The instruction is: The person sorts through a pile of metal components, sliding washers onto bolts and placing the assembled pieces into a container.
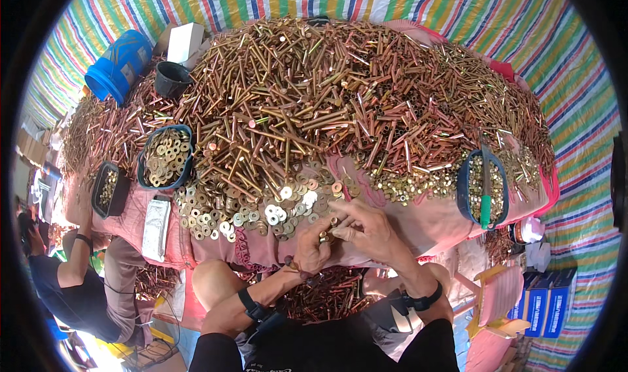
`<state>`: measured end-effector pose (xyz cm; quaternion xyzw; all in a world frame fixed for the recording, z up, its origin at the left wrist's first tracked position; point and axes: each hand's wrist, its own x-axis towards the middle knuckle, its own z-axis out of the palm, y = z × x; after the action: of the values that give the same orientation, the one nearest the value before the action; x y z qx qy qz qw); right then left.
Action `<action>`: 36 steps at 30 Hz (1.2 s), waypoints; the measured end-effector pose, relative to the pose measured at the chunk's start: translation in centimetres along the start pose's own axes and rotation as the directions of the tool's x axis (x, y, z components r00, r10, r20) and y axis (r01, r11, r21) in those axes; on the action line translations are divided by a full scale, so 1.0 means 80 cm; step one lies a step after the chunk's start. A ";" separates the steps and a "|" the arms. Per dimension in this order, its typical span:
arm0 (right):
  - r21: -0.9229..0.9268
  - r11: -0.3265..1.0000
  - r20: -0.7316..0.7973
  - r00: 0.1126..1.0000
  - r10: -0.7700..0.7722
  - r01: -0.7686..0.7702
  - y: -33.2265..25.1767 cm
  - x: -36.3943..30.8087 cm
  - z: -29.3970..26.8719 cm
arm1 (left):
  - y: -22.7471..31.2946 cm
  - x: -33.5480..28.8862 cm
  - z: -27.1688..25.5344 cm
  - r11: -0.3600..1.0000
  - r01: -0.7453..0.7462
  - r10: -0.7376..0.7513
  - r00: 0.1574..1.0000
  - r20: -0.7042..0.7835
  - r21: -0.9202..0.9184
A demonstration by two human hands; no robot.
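Close together at the near edge of the cloth-covered table, my left hand is closed round a few brass-coloured metal pieces, whose short round ends stick out by the thumb. My right hand bends over from the right, its thumb and fingers pinched against the same pieces; their full shape is hidden by my fingers. Just beyond my hands lie loose flat washers, brass-toned and silver. Behind them rises a big heap of coppery bolts. Small nuts are strewn to the right of my right hand.
A blue basket of washers and a black tray of nuts stand left. At right, a blue basket holds nuts and a green-handled tool. A blue bucket lies far left. Another person sits at left.
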<state>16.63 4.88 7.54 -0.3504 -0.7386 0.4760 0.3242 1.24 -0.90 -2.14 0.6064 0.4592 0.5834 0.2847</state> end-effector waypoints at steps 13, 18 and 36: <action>-0.014 1.000 -0.012 1.000 -0.002 0.001 0.011 -0.001 0.000 | 0.000 -0.001 -0.007 0.996 0.086 -0.089 0.992 0.094 0.031; 0.034 0.997 0.033 0.997 0.064 -0.065 0.025 -0.003 0.004 | -0.001 0.000 -0.004 0.996 0.094 -0.092 0.988 0.126 -0.009; 0.099 0.986 -0.145 0.978 0.150 -0.136 0.040 -0.010 -0.012 | -0.018 -0.007 -0.002 0.999 0.001 -0.008 0.990 0.143 0.053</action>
<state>18.49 5.61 4.76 -0.4233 -0.6627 0.5023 0.3595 0.85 -0.83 -3.62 0.6530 0.4541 0.5253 0.3023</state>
